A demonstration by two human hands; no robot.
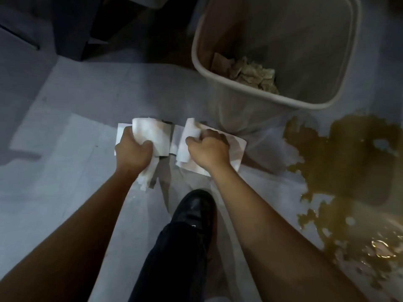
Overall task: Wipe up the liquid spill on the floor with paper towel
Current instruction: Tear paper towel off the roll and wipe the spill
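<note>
A white paper towel [157,136] is stretched between both hands above the grey floor, in the middle of the view. My left hand [133,153] grips its left part, with a crumpled end hanging below the fist. My right hand [207,149] grips the right part, whose folded sheet reaches out to the right. A brownish-yellow liquid spill [349,162] spreads over the floor at the right, apart from the towel, with scattered drops running down toward the lower right corner.
A beige waste bin [218,68] stands beyond my right hand, holding stained crumpled paper [250,75]. My black shoe [194,210] and dark trouser leg sit below the hands. Dark furniture fills the upper left.
</note>
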